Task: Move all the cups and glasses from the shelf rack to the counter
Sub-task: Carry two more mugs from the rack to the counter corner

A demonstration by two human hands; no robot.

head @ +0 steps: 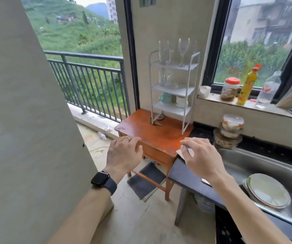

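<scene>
0% done: white wire shelf rack (172, 88) beyond the fingers still full w/ clear glasses (164, 51), mugs (181, 101). Left hand (124, 152), right hand (199, 155) open, empty.

No text is legible; the labels on the yellow bottle (247, 87) are too blurred.

Both forearms reach forward, palms down. The left hand (124, 152) is empty with its fingers loosely curled; the right hand (199, 155) is empty too, its fingers spread and slightly bent
</scene>
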